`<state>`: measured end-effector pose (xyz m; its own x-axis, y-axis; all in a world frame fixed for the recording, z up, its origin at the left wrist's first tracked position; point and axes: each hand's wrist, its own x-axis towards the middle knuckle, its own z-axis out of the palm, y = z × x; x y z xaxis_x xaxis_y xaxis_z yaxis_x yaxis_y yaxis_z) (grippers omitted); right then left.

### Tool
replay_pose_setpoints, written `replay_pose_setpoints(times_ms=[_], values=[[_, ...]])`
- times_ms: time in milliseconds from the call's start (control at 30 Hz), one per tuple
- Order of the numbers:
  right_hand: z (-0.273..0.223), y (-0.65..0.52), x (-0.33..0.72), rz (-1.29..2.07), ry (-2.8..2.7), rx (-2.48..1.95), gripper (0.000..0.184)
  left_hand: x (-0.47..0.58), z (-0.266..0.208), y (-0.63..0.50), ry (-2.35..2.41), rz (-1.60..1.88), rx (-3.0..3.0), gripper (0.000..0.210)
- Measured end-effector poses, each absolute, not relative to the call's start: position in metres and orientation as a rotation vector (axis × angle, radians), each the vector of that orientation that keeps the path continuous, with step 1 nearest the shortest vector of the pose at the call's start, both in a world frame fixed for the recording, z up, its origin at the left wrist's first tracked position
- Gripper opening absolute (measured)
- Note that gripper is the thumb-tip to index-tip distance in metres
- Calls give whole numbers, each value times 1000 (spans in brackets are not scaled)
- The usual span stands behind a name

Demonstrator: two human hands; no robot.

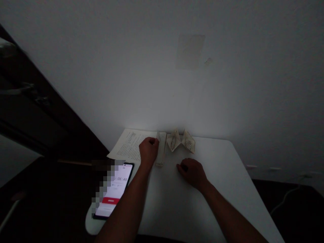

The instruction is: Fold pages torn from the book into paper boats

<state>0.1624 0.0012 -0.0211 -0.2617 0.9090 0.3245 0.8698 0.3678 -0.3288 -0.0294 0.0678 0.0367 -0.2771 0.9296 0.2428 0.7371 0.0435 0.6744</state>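
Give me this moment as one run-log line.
left hand: curled, at pale slim object; right hand: curled, over table; folded paper: beyond right hand; phone: lit

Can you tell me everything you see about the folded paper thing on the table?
The folded paper thing looks pale and creased, with two pointed halves spreading apart. Each half has dark markings, too dim to make out. It stands on the white table near the wall, beside a pale oblong thing. Neither the left hand nor the right hand touches it.
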Motion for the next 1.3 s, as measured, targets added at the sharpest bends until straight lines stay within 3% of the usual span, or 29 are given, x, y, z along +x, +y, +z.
replay_pose_setpoints(times_ms=[300, 500, 700, 833, 967, 1133, 1300], values=[[-18, 0, 164, 175, -2159, -1512, 36, -21, 51, 7, 1866, 1239, 1575, 21], [-17, -1, 164, 232, -2119, -1478, 35, -10, 41, -26, 1718, 1271, 1792, 12], [-17, -2, 166, 318, -2051, -1422, 28, 1, 32, -53, 1611, 1230, 1935, 6], [-18, -3, 168, 393, -2001, -1363, 8, 10, 28, -69, 1539, 1195, 2010, 9], [-21, -2, 169, 447, -1976, -1247, 35, 17, 25, -77, 1485, 1159, 2063, 12], [-26, -2, 176, 496, -2049, -1048, 20, 14, 30, -78, 1335, 1094, 2066, 13], [-16, -8, 187, 567, -2136, -1063, 21, -4, 41, -69, 1211, 1058, 1986, 11]])
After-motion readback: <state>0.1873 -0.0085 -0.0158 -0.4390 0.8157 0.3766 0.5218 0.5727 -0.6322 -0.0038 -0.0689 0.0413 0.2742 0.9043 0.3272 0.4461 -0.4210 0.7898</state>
